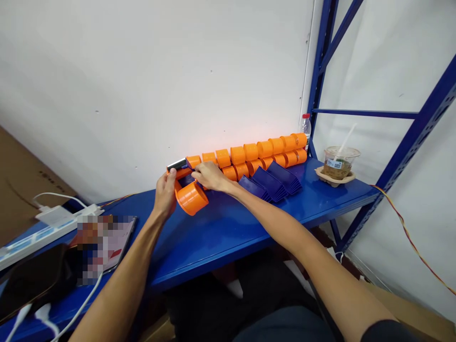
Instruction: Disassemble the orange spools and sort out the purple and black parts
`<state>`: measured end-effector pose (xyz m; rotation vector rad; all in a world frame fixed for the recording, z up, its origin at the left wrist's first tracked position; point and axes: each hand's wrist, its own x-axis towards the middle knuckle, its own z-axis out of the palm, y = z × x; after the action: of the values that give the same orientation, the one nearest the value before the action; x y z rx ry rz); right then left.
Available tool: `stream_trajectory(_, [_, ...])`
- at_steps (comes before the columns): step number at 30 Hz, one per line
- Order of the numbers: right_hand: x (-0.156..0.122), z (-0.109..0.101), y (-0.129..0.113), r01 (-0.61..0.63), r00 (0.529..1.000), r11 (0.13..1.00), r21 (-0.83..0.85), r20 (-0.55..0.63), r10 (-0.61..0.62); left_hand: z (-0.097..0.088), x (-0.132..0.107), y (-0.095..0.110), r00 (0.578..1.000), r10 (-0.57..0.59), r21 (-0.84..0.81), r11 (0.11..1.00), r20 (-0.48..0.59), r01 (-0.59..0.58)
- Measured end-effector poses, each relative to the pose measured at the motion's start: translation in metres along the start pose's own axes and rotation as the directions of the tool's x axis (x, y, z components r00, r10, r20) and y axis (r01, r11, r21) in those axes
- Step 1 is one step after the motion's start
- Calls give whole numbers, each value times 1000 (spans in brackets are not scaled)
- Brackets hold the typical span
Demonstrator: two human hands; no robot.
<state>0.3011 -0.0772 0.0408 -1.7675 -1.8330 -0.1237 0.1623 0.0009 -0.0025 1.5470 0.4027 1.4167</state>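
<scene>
Two rows of orange rings (265, 149) line the bench's (221, 242) back edge, probably for the wall's (213, 85) support. Near that edge, the left hand (166, 190) grips an orange piece (192, 198), seemingly bracing it; the right hand (211, 175) curls beside it, its hold unclear.

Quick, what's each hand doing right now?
Left hand: closed, holding the black-and-white piece.
Right hand: curled beside the large orange ring; grip can't be told.
</scene>
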Motion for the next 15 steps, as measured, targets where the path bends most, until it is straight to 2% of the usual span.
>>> stream_trajectory(6, [1, 1, 6, -9, 1000, 1000, 5, -14, 9, 3, -4, 0, 998, -70, -77, 995, 3, 70])
stream_trajectory(10, [-4, -4, 6, 19, 1000, 1000, 8, 7, -19, -3, -2, 5, 976, -207, -161, 963, 68, 215])
stream_trajectory(13, [-13, -20, 1, 19, 998, 998, -63, 69, -15, -10, 4, 13, 934, -314, -300, 886, 172, 353])
stream_trajectory(15, [-22, -37, 0, -6, 998, 990, -144, 55, 14, -14, 7, 17, 926, -341, -382, 844, 161, 378])
